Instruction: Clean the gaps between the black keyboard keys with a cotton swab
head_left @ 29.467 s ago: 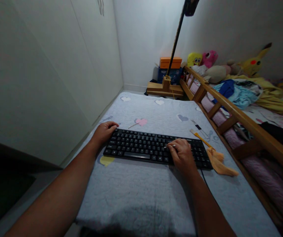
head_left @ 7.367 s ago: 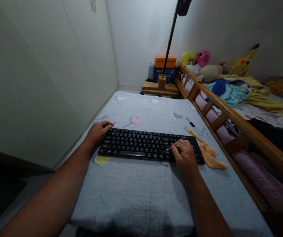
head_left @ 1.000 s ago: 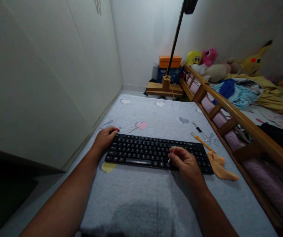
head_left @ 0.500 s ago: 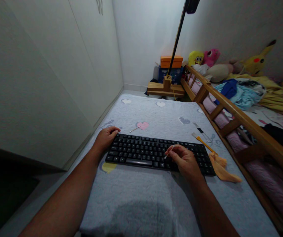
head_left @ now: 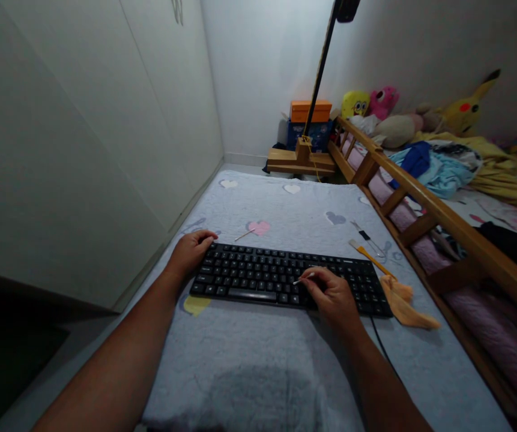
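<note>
A black keyboard [head_left: 249,277] lies across a pale blue cloth patterned with hearts. At its upper left corner, my left hand [head_left: 190,253] is closed on the edge, thumb along the side. My right hand [head_left: 332,294] pinches a white cotton swab [head_left: 304,278] over the keys right of the space bar. The swab's tip points left, close to the keys; whether it touches them I cannot tell. Behind the keyboard a second cotton swab [head_left: 244,234] lies on the cloth.
Right of the keyboard lie an orange-handled brush [head_left: 377,263], a thin metal tool with a black band [head_left: 370,237] and an orange cloth [head_left: 405,303]. A wooden bed rail [head_left: 424,189] runs along the right; a white cupboard [head_left: 105,120] stands left.
My right hand has moved slightly left with the swab, which now lies flatter and points more to the left. My left hand stays at the keyboard's corner.
</note>
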A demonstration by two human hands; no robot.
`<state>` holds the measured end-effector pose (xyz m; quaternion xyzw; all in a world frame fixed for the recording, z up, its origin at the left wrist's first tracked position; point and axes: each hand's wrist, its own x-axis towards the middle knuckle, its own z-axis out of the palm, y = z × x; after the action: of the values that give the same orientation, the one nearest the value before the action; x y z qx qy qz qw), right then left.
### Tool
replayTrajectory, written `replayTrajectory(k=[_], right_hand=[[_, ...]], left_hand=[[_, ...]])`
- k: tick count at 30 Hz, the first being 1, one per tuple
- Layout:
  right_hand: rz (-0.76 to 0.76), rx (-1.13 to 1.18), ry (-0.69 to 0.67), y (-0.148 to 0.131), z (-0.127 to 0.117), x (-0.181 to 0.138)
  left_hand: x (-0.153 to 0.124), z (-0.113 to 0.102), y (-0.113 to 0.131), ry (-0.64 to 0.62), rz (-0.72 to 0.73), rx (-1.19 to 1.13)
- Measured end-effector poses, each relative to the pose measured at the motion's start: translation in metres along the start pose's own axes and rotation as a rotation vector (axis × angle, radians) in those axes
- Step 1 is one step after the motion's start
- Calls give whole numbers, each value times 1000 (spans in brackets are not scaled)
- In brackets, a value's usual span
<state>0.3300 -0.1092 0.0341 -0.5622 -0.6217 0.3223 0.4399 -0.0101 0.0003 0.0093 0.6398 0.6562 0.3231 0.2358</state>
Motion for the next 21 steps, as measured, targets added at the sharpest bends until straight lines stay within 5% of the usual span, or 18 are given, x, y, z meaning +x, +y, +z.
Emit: replayTrajectory(k=[21], right_hand=[[-187, -185, -68, 1, 3, 1]], left_hand=[[-1, 0, 0, -1, -6, -6]])
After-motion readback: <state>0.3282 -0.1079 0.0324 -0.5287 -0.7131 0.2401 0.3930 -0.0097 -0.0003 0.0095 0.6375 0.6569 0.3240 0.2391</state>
